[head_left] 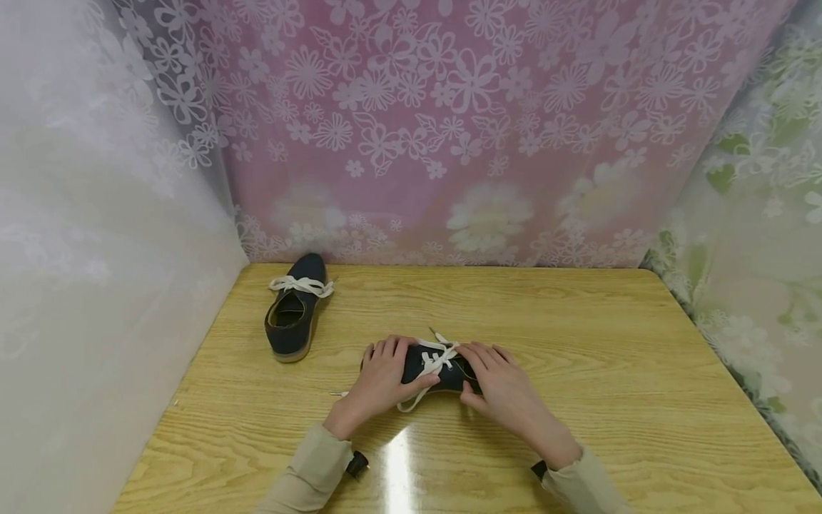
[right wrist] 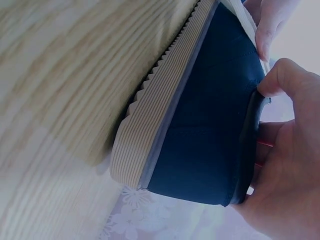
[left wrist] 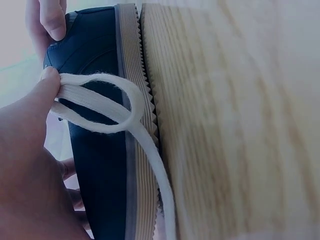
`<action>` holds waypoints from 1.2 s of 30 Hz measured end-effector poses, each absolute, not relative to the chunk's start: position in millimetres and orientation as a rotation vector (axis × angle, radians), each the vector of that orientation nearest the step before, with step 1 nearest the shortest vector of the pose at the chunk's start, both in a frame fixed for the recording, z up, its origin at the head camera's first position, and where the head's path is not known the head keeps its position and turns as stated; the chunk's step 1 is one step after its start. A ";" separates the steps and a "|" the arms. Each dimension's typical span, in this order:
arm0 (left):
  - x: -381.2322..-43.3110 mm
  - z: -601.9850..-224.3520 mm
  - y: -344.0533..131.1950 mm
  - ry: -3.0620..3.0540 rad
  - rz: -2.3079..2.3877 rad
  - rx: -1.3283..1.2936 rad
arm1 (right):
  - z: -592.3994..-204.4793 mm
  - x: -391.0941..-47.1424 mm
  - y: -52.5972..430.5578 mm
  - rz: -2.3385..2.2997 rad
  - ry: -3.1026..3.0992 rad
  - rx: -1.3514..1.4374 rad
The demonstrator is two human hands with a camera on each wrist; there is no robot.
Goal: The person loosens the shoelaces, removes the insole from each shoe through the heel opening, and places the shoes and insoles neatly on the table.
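A dark navy lace-up shoe (head_left: pixel 412 365) lies sole-down on the table, its toe to the left and its heel to the right. My left hand (head_left: pixel 382 375) grips it over the toe half, fingers over the far side. In the left wrist view the thumb presses on a looped white shoelace (left wrist: pixel 155 155) that hangs down the shoe's near side. At the opening, my right hand (head_left: pixel 504 385) holds the shoe by its collar. The right wrist view shows the thumb (right wrist: pixel 274 85) on the collar edge, over the navy side and ribbed beige sole (right wrist: pixel 150 120).
A second navy shoe (head_left: pixel 297 337) stands at the table's back left, toe away from me, its white laces (head_left: pixel 300 285) in a bow. The wood-grain table (head_left: pixel 610 343) meets a pink floral curtain (head_left: pixel 411 143) at the back. Pale sheets (head_left: pixel 96 250) hang at both sides.
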State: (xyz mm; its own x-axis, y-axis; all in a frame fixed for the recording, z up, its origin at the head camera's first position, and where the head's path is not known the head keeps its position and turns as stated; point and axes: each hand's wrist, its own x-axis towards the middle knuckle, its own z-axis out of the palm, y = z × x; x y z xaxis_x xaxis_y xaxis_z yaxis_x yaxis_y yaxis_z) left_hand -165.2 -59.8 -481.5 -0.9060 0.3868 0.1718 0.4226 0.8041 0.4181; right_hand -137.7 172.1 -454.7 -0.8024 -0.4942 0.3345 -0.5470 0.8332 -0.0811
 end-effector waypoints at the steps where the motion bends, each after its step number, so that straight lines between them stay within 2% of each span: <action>1: -164.9 -481.2 -59.5 -2.906 -0.700 -0.655 | -454.7 -137.7 172.7 0.247 -2.715 0.793; 36: -155.7 -472.9 -54.4 -2.970 -0.751 -0.612 | -451.5 -140.1 182.7 0.309 -2.734 0.890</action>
